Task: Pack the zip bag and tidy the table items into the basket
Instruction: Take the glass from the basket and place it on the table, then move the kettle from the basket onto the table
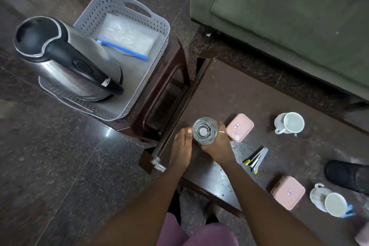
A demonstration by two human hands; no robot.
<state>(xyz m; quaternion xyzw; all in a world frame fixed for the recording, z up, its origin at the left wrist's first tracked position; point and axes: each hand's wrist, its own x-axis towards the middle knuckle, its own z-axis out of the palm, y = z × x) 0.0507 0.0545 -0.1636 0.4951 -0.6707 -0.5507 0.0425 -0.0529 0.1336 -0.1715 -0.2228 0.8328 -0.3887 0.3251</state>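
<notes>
A clear drinking glass stands upright near the left edge of the dark wooden table. My left hand and my right hand are both wrapped around its sides. A grey perforated basket rests on a brown stool at the left. Inside it lie a steel electric kettle and a zip bag with a blue zip strip.
On the table are two pink lidded boxes, a white mug, a second mug, a stapler and a black object at the right edge. A green sofa stands behind.
</notes>
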